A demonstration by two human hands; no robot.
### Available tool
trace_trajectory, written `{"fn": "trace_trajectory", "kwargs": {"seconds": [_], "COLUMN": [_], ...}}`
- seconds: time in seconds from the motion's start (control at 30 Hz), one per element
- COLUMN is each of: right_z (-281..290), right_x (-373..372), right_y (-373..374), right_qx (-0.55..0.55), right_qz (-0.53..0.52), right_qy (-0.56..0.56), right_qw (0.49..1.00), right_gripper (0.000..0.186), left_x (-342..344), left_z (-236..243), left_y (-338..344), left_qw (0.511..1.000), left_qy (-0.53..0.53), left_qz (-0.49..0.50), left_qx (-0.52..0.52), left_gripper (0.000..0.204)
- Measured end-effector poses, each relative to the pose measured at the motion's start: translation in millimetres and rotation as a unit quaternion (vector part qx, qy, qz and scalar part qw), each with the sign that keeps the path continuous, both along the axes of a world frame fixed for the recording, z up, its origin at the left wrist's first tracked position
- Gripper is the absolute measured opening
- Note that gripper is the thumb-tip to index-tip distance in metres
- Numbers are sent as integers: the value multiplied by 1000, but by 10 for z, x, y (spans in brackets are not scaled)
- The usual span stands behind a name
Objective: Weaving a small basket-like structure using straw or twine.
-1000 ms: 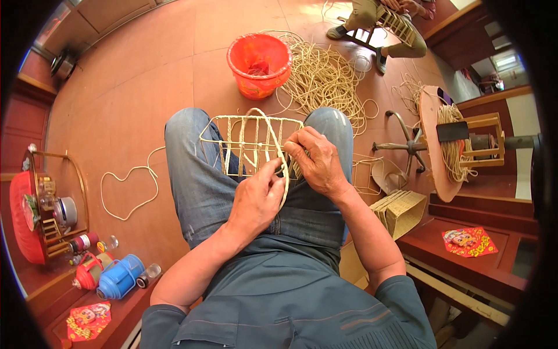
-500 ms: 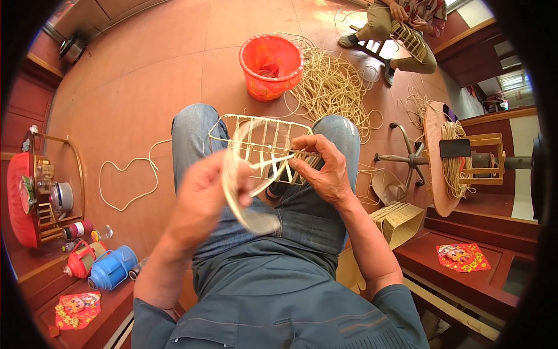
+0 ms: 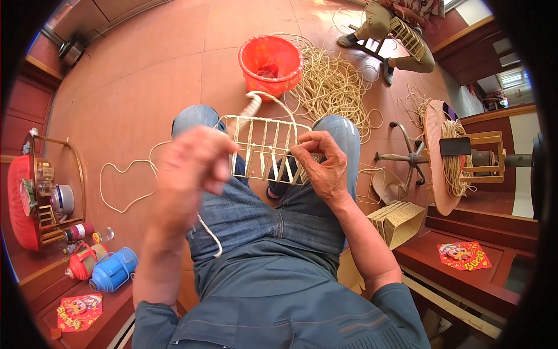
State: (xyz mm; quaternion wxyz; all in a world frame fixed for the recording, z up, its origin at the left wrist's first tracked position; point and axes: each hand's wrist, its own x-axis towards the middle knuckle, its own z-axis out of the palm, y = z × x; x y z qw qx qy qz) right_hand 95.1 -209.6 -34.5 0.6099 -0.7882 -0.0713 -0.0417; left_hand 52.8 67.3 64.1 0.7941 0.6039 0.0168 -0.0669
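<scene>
The left hand (image 3: 195,174) is now raised above the left knee, blurred, closed around a pale cane strand (image 3: 210,235) that trails down over the jeans; half a second ago it was lower, drawing a loop beside the frame. The pull suggests the strand is being tightened through the weave. The right hand (image 3: 322,166) pinches the lower right edge of the cane frame (image 3: 264,148), which rests across both knees. Loose cane (image 3: 334,84) lies on the floor beside a red bucket (image 3: 270,58). A red square paper sign (image 3: 464,256) lies on the dark step at right; another red sign (image 3: 78,310) lies at lower left, near a blue flask (image 3: 113,270)
</scene>
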Motion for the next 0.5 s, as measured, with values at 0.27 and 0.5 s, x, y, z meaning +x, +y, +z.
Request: {"fn": "trace_trajectory", "kwargs": {"seconds": [0.27, 0.5], "right_z": [95, 199], "right_x": [32, 85], "right_y": [-83, -159], "right_qx": [-120, -121], "right_qz": [55, 113], "right_qy": [-75, 64], "right_qw": [988, 984], "right_gripper": [12, 14], "left_x": [-214, -315], "left_z": [-708, -842], "left_y": [-713, -885], "left_qw": [979, 981], "left_qy": [174, 40], "left_qz": [-68, -65], "left_qx": [-85, 178], "left_gripper": [35, 40]}}
